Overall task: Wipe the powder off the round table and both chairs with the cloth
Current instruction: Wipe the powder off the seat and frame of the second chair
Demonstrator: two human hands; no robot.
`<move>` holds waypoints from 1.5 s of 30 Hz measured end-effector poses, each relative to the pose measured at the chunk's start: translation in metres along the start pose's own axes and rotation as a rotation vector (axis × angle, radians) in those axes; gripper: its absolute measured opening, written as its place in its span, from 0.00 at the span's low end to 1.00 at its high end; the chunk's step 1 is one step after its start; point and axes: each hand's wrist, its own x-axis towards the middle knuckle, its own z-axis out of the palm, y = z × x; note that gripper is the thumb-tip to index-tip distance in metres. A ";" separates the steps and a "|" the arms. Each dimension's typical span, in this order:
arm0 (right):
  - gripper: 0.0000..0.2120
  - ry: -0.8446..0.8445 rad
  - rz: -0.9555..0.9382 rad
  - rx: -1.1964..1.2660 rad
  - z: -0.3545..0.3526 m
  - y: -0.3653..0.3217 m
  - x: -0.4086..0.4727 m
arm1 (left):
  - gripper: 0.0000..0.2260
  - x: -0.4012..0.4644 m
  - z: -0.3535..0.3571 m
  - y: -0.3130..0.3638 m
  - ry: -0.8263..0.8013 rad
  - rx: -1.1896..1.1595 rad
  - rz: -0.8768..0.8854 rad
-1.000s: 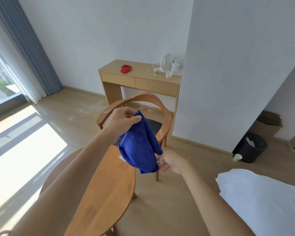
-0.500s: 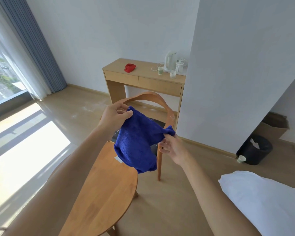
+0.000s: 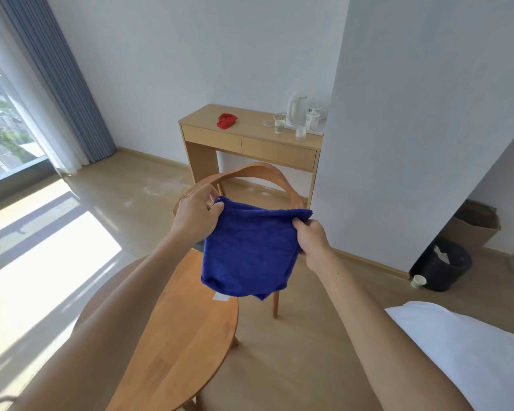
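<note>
A blue cloth (image 3: 250,250) hangs spread in the air between both hands, above the far edge of the round wooden table (image 3: 184,345). My left hand (image 3: 195,213) pinches its upper left corner. My right hand (image 3: 310,237) grips its upper right corner. Behind the cloth stands a wooden chair (image 3: 261,173) with a curved backrest; white powder shows on its armrests, and its seat is mostly hidden by the cloth. Only this one chair is in view.
A wooden desk (image 3: 250,143) against the wall carries a red cloth (image 3: 226,120), a kettle (image 3: 298,109) and cups. A black bin (image 3: 442,265) and a paper cup (image 3: 418,281) sit on the floor at right. White bedding (image 3: 469,351) fills the lower right. Curtains (image 3: 57,84) hang at left.
My right hand rose and took the cloth's right corner, pulling it out flat. The cloth went from hanging bunched under my left hand to spread between both hands.
</note>
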 end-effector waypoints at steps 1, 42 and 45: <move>0.11 0.009 0.006 -0.005 -0.001 -0.002 0.000 | 0.05 0.000 0.001 -0.001 0.001 -0.003 -0.006; 0.09 -0.438 -0.129 -0.612 -0.069 0.040 0.151 | 0.09 0.101 0.164 -0.053 -0.340 -0.185 -0.100; 0.09 -0.409 -0.090 -0.640 -0.073 0.032 0.191 | 0.09 0.144 0.192 -0.054 -0.371 -0.173 -0.076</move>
